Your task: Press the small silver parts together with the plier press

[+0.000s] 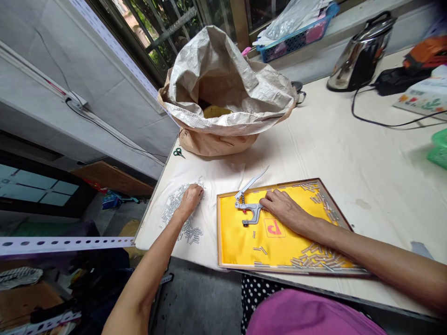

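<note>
My left hand [191, 197] is closed at the upper right edge of a pile of small silvery metal pieces [174, 204]. Its fingers are pressed together, and whatever lies between them is too small to name. On a shallow tray with a yellow bottom [240, 246], my right hand [284, 209] is wrapped round one handle of grey snap pliers [252, 211]. The other handle sticks up at an angle, and the jaws face left with nothing visible between them. Slim metal cylinders [317, 258] and a few small springs [253, 234] lie in the tray.
A large open woven sack [223, 139] stands at the back of the table. Small scissors [179, 152] lie beside it. Further right are a metal kettle [359, 56], a black cable [384, 124] and a tissue box [424, 95]. A blue basket [296, 39] sits on the windowsill.
</note>
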